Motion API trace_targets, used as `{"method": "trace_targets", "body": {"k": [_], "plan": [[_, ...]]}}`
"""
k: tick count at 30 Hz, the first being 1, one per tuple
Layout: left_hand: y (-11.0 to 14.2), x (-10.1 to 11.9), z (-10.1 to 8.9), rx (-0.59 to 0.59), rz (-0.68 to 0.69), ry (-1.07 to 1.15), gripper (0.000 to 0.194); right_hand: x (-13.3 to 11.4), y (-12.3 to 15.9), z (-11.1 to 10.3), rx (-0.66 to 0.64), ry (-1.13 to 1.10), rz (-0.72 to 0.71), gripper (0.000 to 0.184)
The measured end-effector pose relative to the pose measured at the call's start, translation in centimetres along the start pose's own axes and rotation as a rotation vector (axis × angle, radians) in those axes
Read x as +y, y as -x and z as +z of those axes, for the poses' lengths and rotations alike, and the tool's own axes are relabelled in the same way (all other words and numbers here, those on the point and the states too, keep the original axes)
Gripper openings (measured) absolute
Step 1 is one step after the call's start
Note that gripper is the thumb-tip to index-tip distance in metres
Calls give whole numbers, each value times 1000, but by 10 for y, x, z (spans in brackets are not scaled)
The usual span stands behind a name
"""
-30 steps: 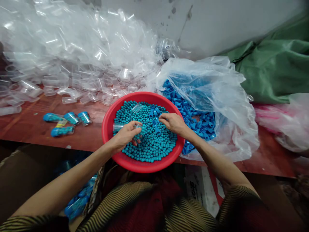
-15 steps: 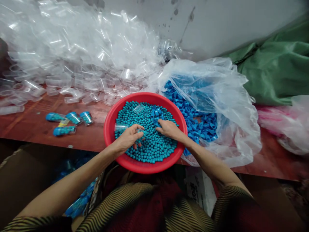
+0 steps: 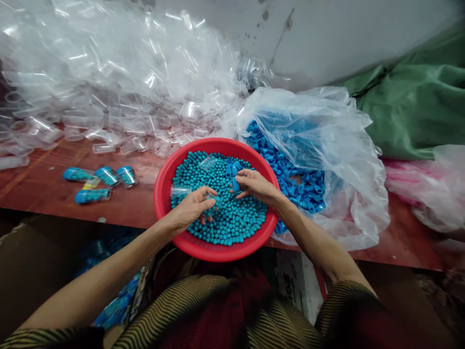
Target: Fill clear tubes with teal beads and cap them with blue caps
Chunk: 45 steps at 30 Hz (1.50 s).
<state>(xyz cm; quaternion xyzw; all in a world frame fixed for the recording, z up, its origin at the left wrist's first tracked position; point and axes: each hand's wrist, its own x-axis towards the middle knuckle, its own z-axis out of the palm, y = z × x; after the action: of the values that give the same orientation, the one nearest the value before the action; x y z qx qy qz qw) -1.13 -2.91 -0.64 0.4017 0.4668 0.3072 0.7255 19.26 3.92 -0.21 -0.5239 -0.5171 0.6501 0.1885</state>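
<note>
In the head view, my left hand (image 3: 191,207) is curled around a clear plastic tube (image 3: 211,199) with turquoise beads in it, partly hidden by the fingers. My right hand (image 3: 256,185) pinches a blue plastic cap (image 3: 235,184) between thumb and fingers, just right of the tube. Both hands are over a red basin (image 3: 223,253) filled with turquoise beads (image 3: 232,230). Another clear tube (image 3: 178,192) lies on the beads beside my left hand. Farther back on the beads are a clear piece (image 3: 208,162) and a few more blue caps (image 3: 228,166).
A heap of clear tubes (image 3: 127,72) covers the table's back left. Several capped, bead-filled tubes (image 3: 92,196) lie left of the basin. At right, a plastic bag (image 3: 348,194) holds blue caps (image 3: 301,191). A box with blue items (image 3: 118,303) stands below the table edge.
My right hand has dipped to the blue caps in the basin and risen slightly with a cap in its fingers. The left hand stays nearly in place, holding the tube.
</note>
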Motion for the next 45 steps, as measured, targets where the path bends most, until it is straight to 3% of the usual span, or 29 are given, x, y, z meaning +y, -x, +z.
{"method": "trace_targets", "body": {"k": [3,6,8,12,17,19,22,25,29,33,36,41,45], "plan": [[2,3,-1,-26,-35,51,32,3,1,-7,143,329,7,28],[3,6,-3,-30,-52,83,29,6,6,-12,303,781,-255,36],[3,7,-3,-46,-53,79,29,7,7,-11,235,886,-313,35],[4,7,-4,-106,-41,68,36,6,4,-1,116,853,-206,39],[8,9,-4,-193,-22,49,37,1,11,4,178,1327,-252,39],[8,10,-5,-202,-3,42,34,0,14,4,179,1504,-376,45],[8,9,-6,-223,25,46,32,3,8,7,72,1659,-652,42],[8,7,-5,-233,70,41,32,10,-7,9,-18,1729,-753,32],[6,6,-4,-135,131,4,35,11,-16,8,8,1612,-661,27],[2,4,-3,0,74,-23,40,8,-3,11,54,1064,-505,32],[-1,2,-2,39,79,-79,40,11,11,23,5,701,-549,36],[-2,-2,0,14,106,-113,35,19,23,40,46,621,-697,33],[0,-2,1,-19,108,-104,38,21,28,44,34,449,-606,29]]}}
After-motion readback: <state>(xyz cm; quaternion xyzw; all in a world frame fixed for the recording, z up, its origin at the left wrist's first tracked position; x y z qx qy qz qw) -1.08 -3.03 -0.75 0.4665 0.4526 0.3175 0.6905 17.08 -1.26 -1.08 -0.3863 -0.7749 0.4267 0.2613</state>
